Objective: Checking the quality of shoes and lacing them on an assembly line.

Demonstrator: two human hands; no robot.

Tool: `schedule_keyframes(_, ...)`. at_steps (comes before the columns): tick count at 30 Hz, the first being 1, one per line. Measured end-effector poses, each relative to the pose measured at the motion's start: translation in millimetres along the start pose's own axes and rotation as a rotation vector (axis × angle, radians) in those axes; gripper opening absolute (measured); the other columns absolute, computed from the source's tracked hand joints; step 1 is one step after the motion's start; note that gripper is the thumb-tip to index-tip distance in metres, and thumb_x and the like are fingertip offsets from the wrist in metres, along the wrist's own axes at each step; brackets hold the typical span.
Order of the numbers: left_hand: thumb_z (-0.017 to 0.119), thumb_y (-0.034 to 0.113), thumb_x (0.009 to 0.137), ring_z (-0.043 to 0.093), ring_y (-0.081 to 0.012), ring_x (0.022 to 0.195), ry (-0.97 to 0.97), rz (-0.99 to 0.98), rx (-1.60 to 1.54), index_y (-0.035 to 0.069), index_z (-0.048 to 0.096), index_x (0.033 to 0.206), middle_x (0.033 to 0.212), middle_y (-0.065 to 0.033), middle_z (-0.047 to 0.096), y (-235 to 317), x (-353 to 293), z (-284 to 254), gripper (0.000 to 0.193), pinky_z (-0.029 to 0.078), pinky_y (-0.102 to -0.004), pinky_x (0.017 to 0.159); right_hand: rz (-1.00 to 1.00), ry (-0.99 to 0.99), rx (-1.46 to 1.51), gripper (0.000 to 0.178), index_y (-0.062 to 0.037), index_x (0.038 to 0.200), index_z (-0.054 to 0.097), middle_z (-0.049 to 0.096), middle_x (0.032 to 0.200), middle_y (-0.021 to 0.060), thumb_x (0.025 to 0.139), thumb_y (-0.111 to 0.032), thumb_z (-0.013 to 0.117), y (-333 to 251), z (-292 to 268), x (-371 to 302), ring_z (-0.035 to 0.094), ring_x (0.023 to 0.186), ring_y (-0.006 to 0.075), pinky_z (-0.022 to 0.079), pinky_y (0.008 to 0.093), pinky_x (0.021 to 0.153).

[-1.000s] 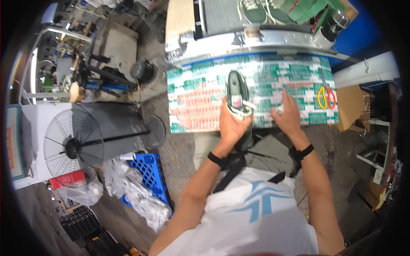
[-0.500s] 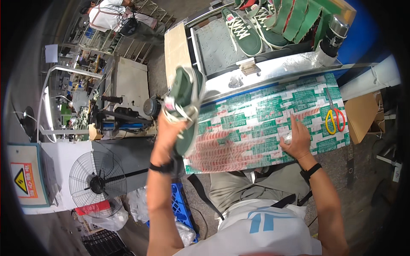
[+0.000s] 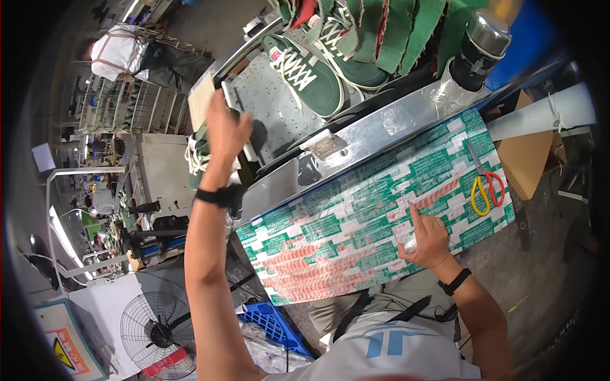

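My left hand (image 3: 227, 130) is at the upper left, its fingers apart and somewhat blurred. Just left of my wrist is a green shoe (image 3: 196, 157) with white laces, partly hidden by the hand and forearm; no grip on it shows. Over the tabletop covered in green and white printed tape (image 3: 356, 213), my right hand (image 3: 427, 240) has its index finger stretched out. A small whitish, shiny bit (image 3: 410, 243) shows between that hand's thumb and curled fingers, too small to name. Scissors (image 3: 480, 184) with yellow and red handles lie right of this hand.
Beyond the metal ledge (image 3: 279, 181), a pair of green laced shoes (image 3: 311, 75) sits on a grey studded plate (image 3: 251, 89). Green fabric strips (image 3: 387, 32) and a dark metal-topped cylinder (image 3: 480, 54) stand behind. A fan (image 3: 159, 330) is at lower left; a person (image 3: 117, 54) is farther off.
My left hand has carried the green shoe away from the table to the upper left, and its fingers are now apart. My right hand keeps its pointing pose. The whole view has turned.
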State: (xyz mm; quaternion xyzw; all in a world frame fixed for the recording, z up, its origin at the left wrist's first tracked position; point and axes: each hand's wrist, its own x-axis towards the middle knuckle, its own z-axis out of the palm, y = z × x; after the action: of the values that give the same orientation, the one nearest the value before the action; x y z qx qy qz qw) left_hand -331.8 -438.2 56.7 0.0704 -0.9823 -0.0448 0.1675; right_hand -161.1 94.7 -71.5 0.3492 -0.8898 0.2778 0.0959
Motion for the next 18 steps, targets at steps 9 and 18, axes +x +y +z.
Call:
schedule_keyframes(9,0.094,0.040,0.084,0.077,-0.0235,0.092,-0.285,-0.826,-1.028,-0.006,0.074,0.127,0.110,-0.0133,0.080,111.4,102.2,121.5,0.066,0.062,-0.0394,0.077,0.024,-0.020,0.044,0.097,0.0099,0.155,0.053,0.062,0.099,0.0116,0.077,-0.041,0.083,2.3,-0.7,-0.9,0.062,0.085,0.0276,0.053,0.0412,0.081)
schedule_keyframes(18,0.066,0.046,0.107,0.077,-0.0237,0.107,-0.181,-0.799,-1.616,0.005,0.069,0.137,0.122,-0.0086,0.079,96.3,-0.2,-43.4,0.052,0.063,-0.0380,0.095,0.053,-0.058,0.097,0.099,0.0093,0.156,0.052,0.065,0.106,0.0160,0.075,-0.038,0.085,2.2,-2.0,-7.8,0.065,0.095,0.0337,0.055,0.0463,0.086)
